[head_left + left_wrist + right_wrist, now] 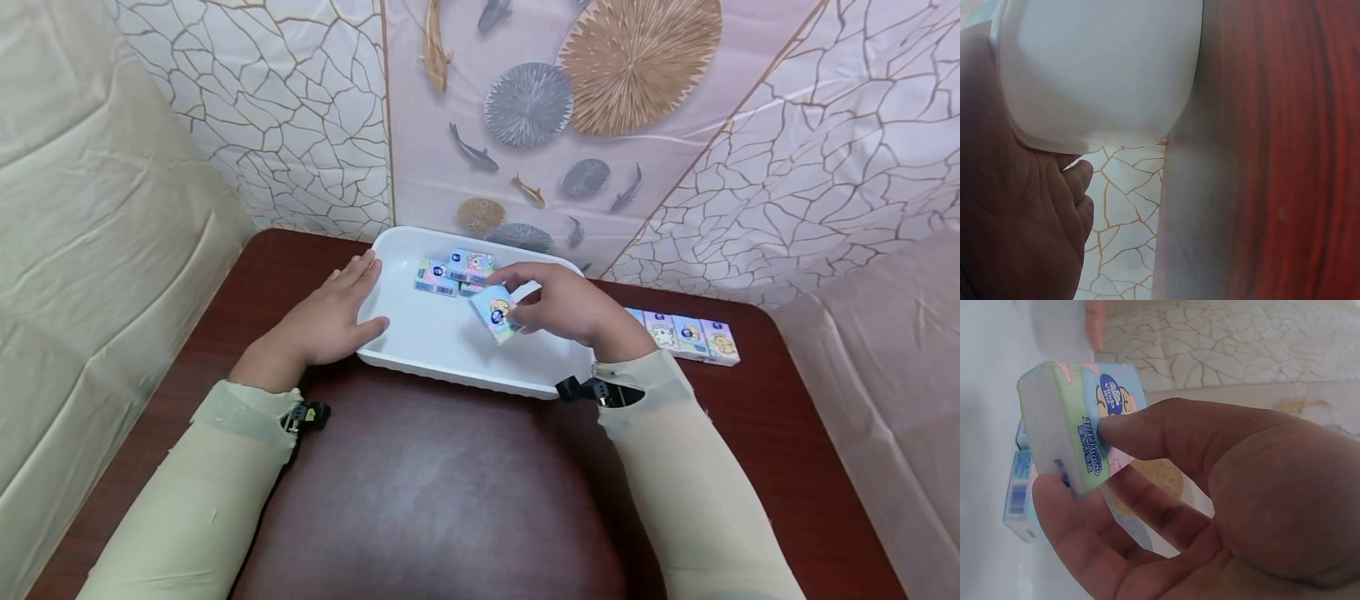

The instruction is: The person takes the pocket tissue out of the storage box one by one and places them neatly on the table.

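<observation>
Nearest my view are the two pale green sleeves [202,492], soft and loose, each with a small black clip at the cuff; beyond them I see the left hand [326,317] lying flat with straight fingers against the near left corner of the white tray [450,367], palm pressed to its smooth rounded plastic wall, grasping nothing; the right hand [573,307] hovers over the tray's right half, thumb and curled fingers pinching a small tissue pack [495,312], a soft rectangular packet in glossy pastel film with a cartoon print, held tilted just above the tray floor; more packs [453,273] lie in a loose cluster at the tray's far side; a row of packs [686,335] sits on the dark, polished wooden table [435,492] just right of the tray, touching side by side.
</observation>
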### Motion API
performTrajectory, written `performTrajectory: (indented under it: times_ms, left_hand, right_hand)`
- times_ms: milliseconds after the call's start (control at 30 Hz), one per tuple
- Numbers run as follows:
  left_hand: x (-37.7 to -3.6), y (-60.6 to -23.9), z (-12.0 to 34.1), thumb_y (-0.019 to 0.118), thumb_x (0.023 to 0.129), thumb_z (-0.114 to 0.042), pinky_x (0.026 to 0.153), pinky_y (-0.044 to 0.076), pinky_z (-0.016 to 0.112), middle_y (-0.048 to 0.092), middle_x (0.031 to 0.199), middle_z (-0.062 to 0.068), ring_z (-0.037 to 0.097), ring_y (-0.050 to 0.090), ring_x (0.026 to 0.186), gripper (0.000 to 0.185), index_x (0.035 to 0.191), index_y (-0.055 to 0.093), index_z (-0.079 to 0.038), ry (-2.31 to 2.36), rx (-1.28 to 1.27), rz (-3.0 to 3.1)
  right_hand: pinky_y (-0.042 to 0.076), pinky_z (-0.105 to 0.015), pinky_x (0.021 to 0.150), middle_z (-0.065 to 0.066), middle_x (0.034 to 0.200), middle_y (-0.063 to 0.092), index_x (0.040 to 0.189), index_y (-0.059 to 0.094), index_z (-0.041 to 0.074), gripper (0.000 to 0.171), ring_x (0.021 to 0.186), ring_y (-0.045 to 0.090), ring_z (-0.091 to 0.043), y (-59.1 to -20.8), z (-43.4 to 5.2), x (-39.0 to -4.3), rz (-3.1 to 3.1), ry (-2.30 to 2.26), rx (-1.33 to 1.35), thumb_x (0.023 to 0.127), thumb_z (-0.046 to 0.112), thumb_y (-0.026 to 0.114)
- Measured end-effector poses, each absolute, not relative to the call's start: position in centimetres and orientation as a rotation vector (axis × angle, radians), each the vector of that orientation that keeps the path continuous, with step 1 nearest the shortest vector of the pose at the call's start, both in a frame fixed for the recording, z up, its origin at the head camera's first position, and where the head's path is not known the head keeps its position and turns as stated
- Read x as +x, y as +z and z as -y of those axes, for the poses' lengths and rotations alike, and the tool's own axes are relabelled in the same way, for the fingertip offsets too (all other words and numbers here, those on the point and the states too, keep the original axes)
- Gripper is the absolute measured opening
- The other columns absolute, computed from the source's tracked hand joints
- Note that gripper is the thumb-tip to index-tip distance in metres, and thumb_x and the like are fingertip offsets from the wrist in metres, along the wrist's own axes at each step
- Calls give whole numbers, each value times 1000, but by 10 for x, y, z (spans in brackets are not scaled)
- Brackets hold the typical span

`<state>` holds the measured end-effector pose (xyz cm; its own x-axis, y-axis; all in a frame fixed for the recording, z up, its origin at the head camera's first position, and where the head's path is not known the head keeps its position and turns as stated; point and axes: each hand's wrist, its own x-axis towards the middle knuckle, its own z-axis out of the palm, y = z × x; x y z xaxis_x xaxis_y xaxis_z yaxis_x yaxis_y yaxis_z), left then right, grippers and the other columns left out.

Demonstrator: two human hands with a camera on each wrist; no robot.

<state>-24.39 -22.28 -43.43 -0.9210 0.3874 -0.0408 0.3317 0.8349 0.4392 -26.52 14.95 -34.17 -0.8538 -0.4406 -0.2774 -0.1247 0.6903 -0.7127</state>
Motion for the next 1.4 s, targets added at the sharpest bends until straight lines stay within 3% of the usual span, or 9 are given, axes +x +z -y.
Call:
performTrajectory:
  times_ms: [367, 767, 1000, 1167, 1400]
  left_hand:
    - [-243, -433, 221, 56, 112, -49, 144, 9, 60, -4, 192, 6, 37, 1, 179, 95, 181, 6, -8, 657, 570, -2885]
    - [-242, -432, 220, 54, 112, -52, 144, 8, 60, -6, 192, 4, 34, -2, 179, 95, 181, 5, -10, 661, 559, -2874]
    - [-241, -434, 222, 55, 113, -52, 144, 8, 61, -6, 192, 5, 34, -2, 179, 95, 181, 4, -9, 652, 550, -2875]
    - [-238, -433, 222, 55, 113, -52, 144, 8, 62, -4, 192, 7, 37, -1, 179, 95, 181, 6, -8, 665, 558, -2876]
    - [-239, -432, 222, 52, 112, -53, 144, 10, 63, -5, 192, 8, 40, 2, 178, 95, 180, 6, -5, 665, 598, -2885]
  right_hand:
    - [71, -40, 91, -9, 149, 61, 152, 70, 30, 54, 128, 70, -34, -337, -193, -243, -2526, -1106, -314, 102, 12, 81]
    - [72, -38, 88, -14, 148, 62, 156, 68, 24, 56, 126, 69, -38, -343, -236, -224, -2547, -1207, -239, 103, 13, 82]
    - [72, -46, 90, -16, 145, 62, 157, 67, 24, 56, 123, 68, -39, -348, -253, -216, -2552, -1208, -203, 104, 14, 81]
    - [72, -44, 88, -16, 146, 64, 157, 66, 19, 55, 120, 69, -39, -352, -265, -210, -2530, -1237, -189, 104, 12, 79]
    - [72, -47, 90, -21, 156, 55, 163, 59, 13, 60, 121, 69, -38, -358, -286, -201, -2497, -1332, -153, 106, 6, 75]
